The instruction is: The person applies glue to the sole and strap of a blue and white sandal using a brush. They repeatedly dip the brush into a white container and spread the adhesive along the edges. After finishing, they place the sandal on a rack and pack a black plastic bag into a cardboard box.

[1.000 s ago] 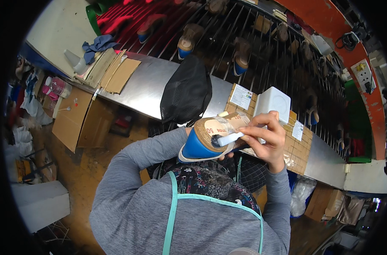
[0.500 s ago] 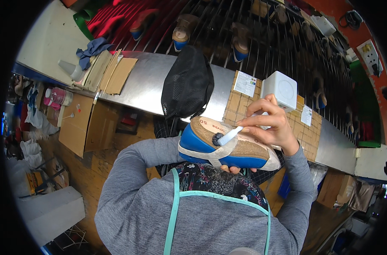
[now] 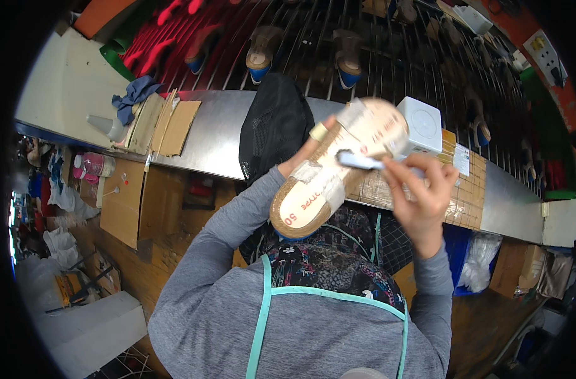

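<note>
A wedge sandal [image 3: 298,213] with a pale insole, a cork-coloured edge, blue at the heel and translucent straps slants across the space in front of my chest, insole up. Its far end is smeared by motion. My left hand [image 3: 303,155] grips it at the left side; most of the fingers are hidden behind it. My right hand [image 3: 424,192] pinches the pale handle of a small brush [image 3: 362,162], whose dark bristles are over the middle of the insole. Whether they touch it, I cannot tell.
Beyond the metal ledge [image 3: 218,136] is a rack of bars [image 3: 307,47] carrying several similar sandals. On the ledge are a black mesh bag [image 3: 272,129], a white rounded box [image 3: 422,123], taped cardboard [image 3: 465,196] and, at left, cardboard pieces [image 3: 177,129] with a blue cloth [image 3: 135,98].
The sandal has turned from its side to insole up, its far end swinging up and away. My left hand now shows at its left side. The brush has moved slightly right and farther away.
</note>
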`<state>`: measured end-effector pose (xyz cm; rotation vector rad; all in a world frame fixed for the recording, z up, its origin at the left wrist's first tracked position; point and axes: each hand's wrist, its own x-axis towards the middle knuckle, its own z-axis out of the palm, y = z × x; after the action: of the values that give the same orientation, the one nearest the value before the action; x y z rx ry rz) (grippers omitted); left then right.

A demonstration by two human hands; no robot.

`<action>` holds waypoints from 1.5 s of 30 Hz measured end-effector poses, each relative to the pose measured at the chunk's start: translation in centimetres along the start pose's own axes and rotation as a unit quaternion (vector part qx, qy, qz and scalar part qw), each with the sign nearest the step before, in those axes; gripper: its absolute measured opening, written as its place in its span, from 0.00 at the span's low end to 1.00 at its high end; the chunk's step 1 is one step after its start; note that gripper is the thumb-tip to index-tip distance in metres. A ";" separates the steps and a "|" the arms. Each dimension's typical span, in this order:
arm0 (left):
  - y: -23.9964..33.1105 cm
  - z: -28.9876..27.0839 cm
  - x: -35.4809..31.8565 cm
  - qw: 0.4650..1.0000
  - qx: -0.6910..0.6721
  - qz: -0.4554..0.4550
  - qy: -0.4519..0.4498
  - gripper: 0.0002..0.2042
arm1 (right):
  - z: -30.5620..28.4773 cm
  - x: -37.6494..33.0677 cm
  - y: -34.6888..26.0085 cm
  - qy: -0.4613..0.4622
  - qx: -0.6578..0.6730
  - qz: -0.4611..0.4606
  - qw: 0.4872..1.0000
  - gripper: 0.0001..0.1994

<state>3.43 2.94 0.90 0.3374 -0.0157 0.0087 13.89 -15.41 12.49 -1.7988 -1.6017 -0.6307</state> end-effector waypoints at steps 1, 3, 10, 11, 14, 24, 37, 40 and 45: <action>1.7 0.2 0.4 0.999 0.019 0.033 -0.016 0.39 | 0.6 -0.7 -1.0 0.020 -0.011 -0.006 1.000 0.11; 3.7 0.8 0.3 0.991 0.113 0.077 -0.008 0.39 | 1.4 -2.0 -3.0 0.037 0.040 -0.010 0.998 0.12; 3.9 2.5 -0.1 0.951 0.252 0.156 0.090 0.45 | 1.8 -1.1 -1.4 0.047 0.119 0.048 0.991 0.12; 3.7 2.8 -0.3 0.938 0.305 0.146 0.074 0.45 | 2.0 -0.5 -0.3 0.053 0.090 0.076 0.992 0.11; 3.3 3.3 0.0 0.924 0.363 0.116 0.033 0.47 | 2.6 1.2 2.8 0.092 0.079 0.136 0.983 0.09; 2.6 0.6 1.3 0.946 0.287 0.131 0.073 0.45 | 5.0 -1.8 2.8 0.197 -0.075 0.152 0.966 0.08; -1.0 3.0 5.2 0.932 0.194 0.222 0.208 0.45 | 5.4 -6.9 0.3 0.188 0.670 0.295 0.654 0.26; -2.0 5.1 5.5 0.933 0.235 0.198 0.188 0.47 | 4.2 -6.4 2.7 0.219 0.633 0.372 0.642 0.28; -2.6 5.8 4.9 0.902 0.393 0.160 0.081 0.49 | 1.9 -6.5 6.7 0.287 0.678 0.417 0.533 0.27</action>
<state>8.25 -1.42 5.56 1.1429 0.1018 0.3792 19.50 -18.84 5.56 -0.6872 -0.2273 0.4595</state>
